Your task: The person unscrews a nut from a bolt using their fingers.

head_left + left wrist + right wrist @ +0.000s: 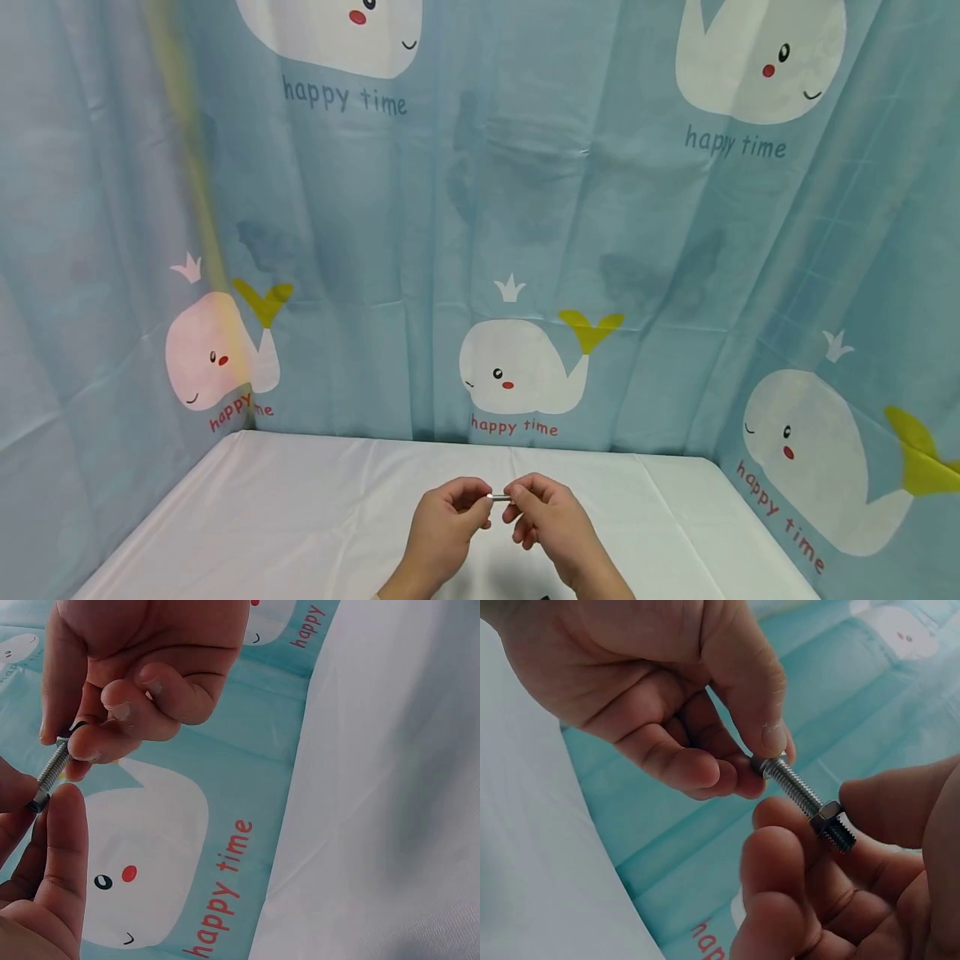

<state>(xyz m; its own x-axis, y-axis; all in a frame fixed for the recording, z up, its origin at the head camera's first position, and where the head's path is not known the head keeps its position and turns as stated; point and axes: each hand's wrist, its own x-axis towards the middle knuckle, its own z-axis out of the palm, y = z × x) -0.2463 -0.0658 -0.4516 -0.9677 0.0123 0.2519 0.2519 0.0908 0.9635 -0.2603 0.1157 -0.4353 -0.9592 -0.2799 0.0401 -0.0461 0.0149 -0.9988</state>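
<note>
A silvery threaded bolt lies level between the two hands, above the white table. My left hand pinches one end of the bolt between thumb and fingertips; that end is partly hidden by them. Toward the other end sits a hex nut on the thread, with the dark threaded tip sticking out beyond it. My right hand has thumb and index finger on opposite sides of the nut, its other fingers curled loosely. In the left wrist view, the bolt shows bare thread between the fingers of both hands.
The white-covered table spreads beneath the hands. Blue curtains with printed whales stand behind and on both sides. A small dark thing peeks in at the bottom edge of the head view, too cut off to name.
</note>
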